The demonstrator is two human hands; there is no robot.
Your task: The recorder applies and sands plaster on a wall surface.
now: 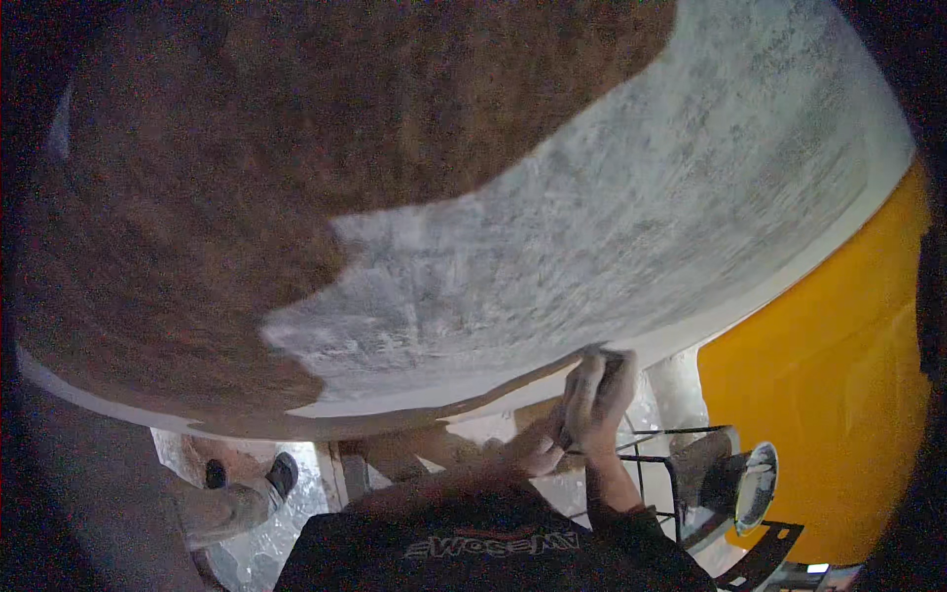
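Trowel at the wall's lower edge

The trowel (600, 353) lies against the white plaster (592, 237) — the right hand (604, 395) curled tight round its grip, the left hand (543, 449) just below, its grasp hidden — yellow wall (838, 395) beside.

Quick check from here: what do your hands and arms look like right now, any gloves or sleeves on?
No gloves: both hands are bare and dusted with pale plaster. The right hand and its forearm are uncovered up to a dark short sleeve near the lower edge. The left hand shows little beyond the wrist. No watch, rings or bands are visible.
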